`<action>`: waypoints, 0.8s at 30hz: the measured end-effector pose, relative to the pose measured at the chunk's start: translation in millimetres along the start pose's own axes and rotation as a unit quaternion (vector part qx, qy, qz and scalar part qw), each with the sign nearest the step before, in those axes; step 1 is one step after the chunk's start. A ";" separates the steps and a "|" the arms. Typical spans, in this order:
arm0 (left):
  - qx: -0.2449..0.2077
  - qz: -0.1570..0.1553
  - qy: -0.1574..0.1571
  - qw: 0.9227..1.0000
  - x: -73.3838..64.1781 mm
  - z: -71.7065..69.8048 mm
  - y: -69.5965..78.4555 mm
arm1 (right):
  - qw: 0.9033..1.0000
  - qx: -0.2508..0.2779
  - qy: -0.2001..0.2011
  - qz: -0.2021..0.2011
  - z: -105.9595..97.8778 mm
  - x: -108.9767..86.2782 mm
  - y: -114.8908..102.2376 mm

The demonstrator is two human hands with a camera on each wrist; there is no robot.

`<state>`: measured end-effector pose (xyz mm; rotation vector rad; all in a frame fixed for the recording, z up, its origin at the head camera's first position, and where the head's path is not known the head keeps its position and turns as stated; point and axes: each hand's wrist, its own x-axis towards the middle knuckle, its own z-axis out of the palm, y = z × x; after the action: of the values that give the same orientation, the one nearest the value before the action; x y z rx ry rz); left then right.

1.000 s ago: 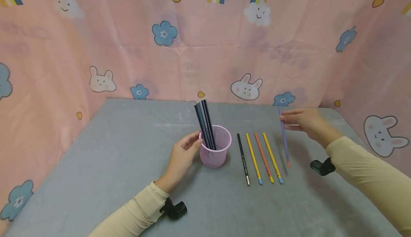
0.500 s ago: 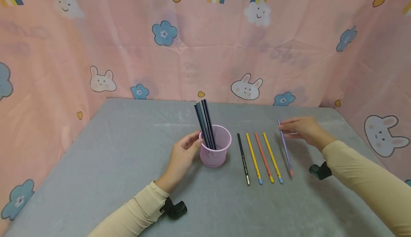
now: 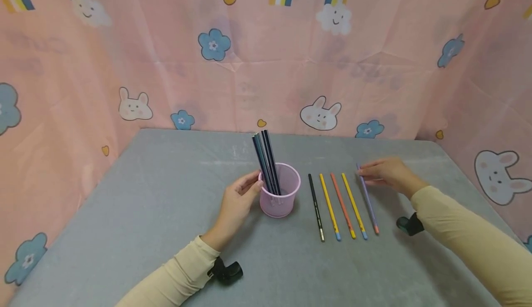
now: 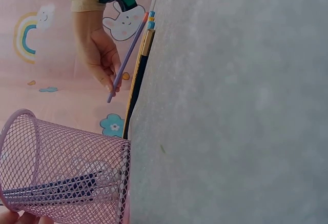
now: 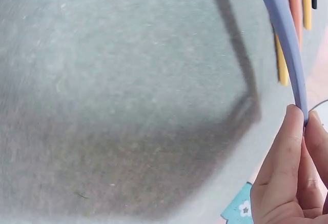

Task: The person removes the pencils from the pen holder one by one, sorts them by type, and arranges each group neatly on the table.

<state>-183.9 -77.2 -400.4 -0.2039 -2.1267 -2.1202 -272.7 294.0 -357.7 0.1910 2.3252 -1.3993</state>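
- Right hand (image 3: 388, 173): thumb and fingers are pinching the purple pencil (image 3: 368, 201) close to its 11 o'clock end, while the red-tipped end is pointing between 5 and 6 o'clock.
- Purple pencil: it is occupying the outermost place at 3 o'clock from the cup (image 3: 277, 208), just beside the nearest yellow pencil (image 3: 354, 206). It is sloping, its pinched end standing higher; whether the red tip is touching the table (image 3: 166, 182) is not showing clearly.
- Row: the orange pencil (image 3: 343, 206), the second yellow pencil (image 3: 330, 207) and the black pencil (image 3: 316, 207) are lying roughly parallel, successively nearer the cup.
- Left hand (image 3: 233, 201): fingertips and thumb are gripping the cup's rim at its 9 o'clock side; the dark pencils (image 3: 266, 161) inside are leaning towards 11 o'clock.
- Judgement of step: the right hand is apparently setting the purple pencil alongside the row.
- Recommended practice: red tip is best going down first, with the pinched end following gently and the length staying parallel to its yellow neighbour.
- Release: fingers are best parting towards 1 o'clock, once the full length is resting flat.
- Risk: an early release is inviting a roll towards 9 o'clock, into the yellow pencil.
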 end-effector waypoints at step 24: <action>0.003 0.002 -0.007 1.000 0.3 -1.4 -2.8 | 0.995 -0.070 0.068 0.030 13.9 16.8 10.6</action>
<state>-184.8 -78.6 -403.0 -0.2217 -2.1377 -2.1160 -280.5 285.5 -378.9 0.3204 2.4956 -1.2252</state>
